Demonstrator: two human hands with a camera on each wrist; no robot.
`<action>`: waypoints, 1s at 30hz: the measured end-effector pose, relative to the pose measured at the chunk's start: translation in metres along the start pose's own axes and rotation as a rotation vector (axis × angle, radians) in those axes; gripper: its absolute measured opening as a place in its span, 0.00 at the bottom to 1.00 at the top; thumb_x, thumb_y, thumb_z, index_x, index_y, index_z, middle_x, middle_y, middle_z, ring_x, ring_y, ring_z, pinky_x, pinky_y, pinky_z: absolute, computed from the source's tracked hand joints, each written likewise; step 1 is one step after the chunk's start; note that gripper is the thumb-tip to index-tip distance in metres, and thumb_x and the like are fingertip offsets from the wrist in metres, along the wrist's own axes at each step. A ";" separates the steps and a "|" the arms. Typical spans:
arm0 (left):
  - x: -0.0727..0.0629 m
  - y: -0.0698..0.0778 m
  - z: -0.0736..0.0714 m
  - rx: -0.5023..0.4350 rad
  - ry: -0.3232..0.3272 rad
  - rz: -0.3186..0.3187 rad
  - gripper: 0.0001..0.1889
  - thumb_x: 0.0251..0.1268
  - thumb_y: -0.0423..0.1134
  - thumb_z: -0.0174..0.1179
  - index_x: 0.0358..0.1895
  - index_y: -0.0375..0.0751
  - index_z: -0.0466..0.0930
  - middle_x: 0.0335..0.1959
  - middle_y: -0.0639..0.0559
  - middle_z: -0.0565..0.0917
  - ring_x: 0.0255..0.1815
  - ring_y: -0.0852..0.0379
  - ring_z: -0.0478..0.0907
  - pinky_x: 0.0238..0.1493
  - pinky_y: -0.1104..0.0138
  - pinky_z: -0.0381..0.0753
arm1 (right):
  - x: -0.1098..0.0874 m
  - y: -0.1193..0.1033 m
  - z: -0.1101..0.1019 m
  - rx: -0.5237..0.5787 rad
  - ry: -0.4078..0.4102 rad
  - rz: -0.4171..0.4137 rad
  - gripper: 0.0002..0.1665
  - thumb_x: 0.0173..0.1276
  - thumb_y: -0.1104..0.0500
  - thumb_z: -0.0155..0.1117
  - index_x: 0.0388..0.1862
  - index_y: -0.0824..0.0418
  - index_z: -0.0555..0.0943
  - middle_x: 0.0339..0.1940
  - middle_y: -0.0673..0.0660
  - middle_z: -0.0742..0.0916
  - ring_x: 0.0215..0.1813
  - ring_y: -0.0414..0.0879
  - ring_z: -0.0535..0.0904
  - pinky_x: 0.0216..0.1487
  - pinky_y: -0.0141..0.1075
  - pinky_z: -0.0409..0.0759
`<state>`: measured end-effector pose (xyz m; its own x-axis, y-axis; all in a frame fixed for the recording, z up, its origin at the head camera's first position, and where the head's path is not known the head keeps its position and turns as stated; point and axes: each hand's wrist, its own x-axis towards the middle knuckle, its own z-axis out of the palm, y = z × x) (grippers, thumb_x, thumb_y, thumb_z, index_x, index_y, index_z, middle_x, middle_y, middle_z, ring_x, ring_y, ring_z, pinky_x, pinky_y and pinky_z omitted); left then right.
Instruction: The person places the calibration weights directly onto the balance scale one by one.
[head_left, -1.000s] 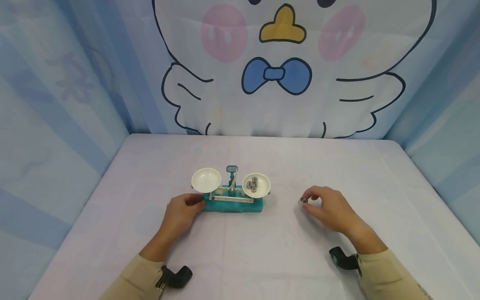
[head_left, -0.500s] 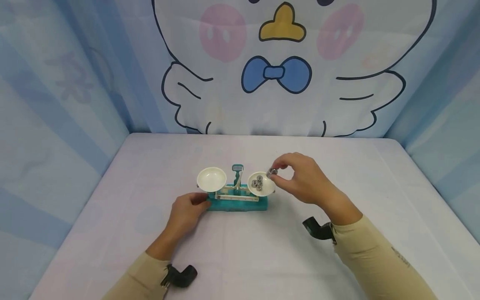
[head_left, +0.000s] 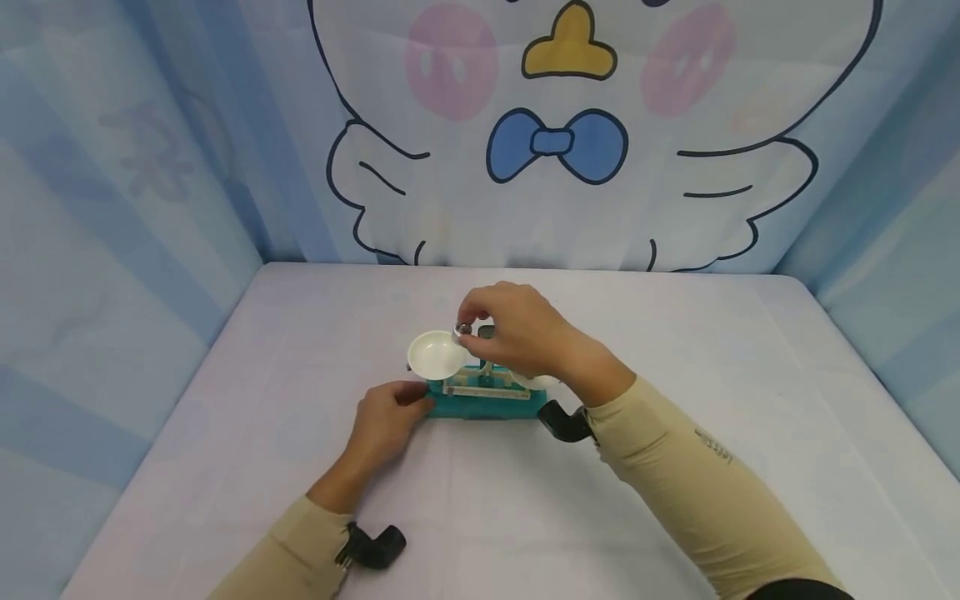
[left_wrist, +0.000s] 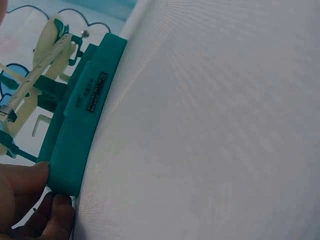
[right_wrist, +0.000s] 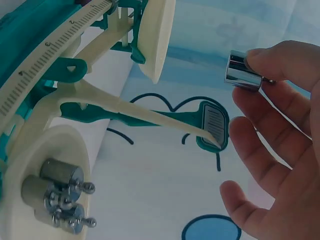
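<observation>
A small balance scale (head_left: 487, 407) with a teal base and two white pans stands on the table. My left hand (head_left: 386, 417) pinches the left end of its base, thumb and fingers on either side in the left wrist view. My right hand (head_left: 525, 325) reaches across the scale and pinches a shiny metal weight (right_wrist: 242, 70) between thumb and fingers. The weight is raised beside the left pan (head_left: 435, 354), which holds nothing visible. Several knobbed metal weights (right_wrist: 62, 195) lie in the right pan (right_wrist: 50, 140); in the head view, my right hand and wrist mostly hide that pan.
A pale cloth (head_left: 480, 517) covers the table. Patterned curtains (head_left: 555, 217) stand along its back and both sides. The scale's upright pointer plate (right_wrist: 215, 125) rises between the pans, close to the right hand.
My right hand has carried the weight leftward from the table's right side, past the right pan, to the left pan. The scale and my left hand have shifted slightly right.
</observation>
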<state>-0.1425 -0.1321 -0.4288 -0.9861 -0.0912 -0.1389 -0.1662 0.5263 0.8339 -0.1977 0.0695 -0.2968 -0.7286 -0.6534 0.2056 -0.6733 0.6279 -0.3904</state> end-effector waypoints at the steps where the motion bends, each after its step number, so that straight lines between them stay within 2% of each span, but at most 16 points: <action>1: 0.000 0.000 0.000 0.002 0.000 0.001 0.17 0.67 0.37 0.63 0.56 0.32 0.82 0.51 0.41 0.85 0.56 0.43 0.80 0.57 0.50 0.78 | 0.003 -0.001 0.001 -0.005 -0.016 0.004 0.09 0.69 0.54 0.69 0.44 0.56 0.84 0.41 0.50 0.87 0.49 0.49 0.79 0.53 0.42 0.78; 7: 0.000 0.001 -0.001 -0.008 -0.002 0.019 0.17 0.67 0.37 0.64 0.55 0.32 0.83 0.50 0.42 0.86 0.56 0.44 0.80 0.57 0.50 0.78 | 0.019 -0.006 0.010 -0.065 -0.107 0.047 0.11 0.70 0.51 0.67 0.47 0.54 0.84 0.43 0.48 0.87 0.49 0.45 0.78 0.55 0.43 0.76; 11: 0.001 -0.001 0.000 -0.018 0.002 0.035 0.17 0.67 0.37 0.64 0.54 0.32 0.84 0.49 0.42 0.86 0.55 0.45 0.81 0.57 0.50 0.78 | 0.026 -0.007 0.017 -0.113 -0.153 0.030 0.12 0.71 0.50 0.65 0.47 0.54 0.84 0.42 0.47 0.88 0.48 0.45 0.78 0.57 0.46 0.73; 14: 0.001 -0.002 0.000 -0.017 0.004 0.044 0.16 0.67 0.37 0.64 0.54 0.32 0.84 0.48 0.43 0.87 0.54 0.45 0.81 0.57 0.50 0.78 | 0.029 -0.009 0.020 -0.147 -0.172 0.016 0.12 0.71 0.50 0.64 0.46 0.54 0.84 0.42 0.47 0.88 0.47 0.45 0.78 0.57 0.47 0.72; 21: 0.001 -0.001 0.000 -0.005 0.009 0.041 0.16 0.67 0.37 0.64 0.53 0.33 0.85 0.47 0.44 0.87 0.54 0.45 0.81 0.57 0.50 0.78 | 0.033 -0.012 0.025 -0.194 -0.208 0.041 0.13 0.71 0.49 0.65 0.48 0.54 0.85 0.43 0.48 0.88 0.48 0.45 0.79 0.55 0.46 0.72; 30: 0.001 -0.003 0.000 -0.009 0.011 0.050 0.16 0.67 0.37 0.64 0.53 0.33 0.84 0.47 0.43 0.87 0.54 0.45 0.81 0.56 0.50 0.78 | 0.035 -0.012 0.030 -0.217 -0.208 0.044 0.13 0.71 0.49 0.65 0.48 0.54 0.85 0.43 0.47 0.88 0.46 0.44 0.79 0.53 0.44 0.72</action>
<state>-0.1432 -0.1338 -0.4312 -0.9931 -0.0741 -0.0911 -0.1165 0.5226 0.8446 -0.2118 0.0266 -0.3118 -0.7315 -0.6818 -0.0046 -0.6689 0.7189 -0.1890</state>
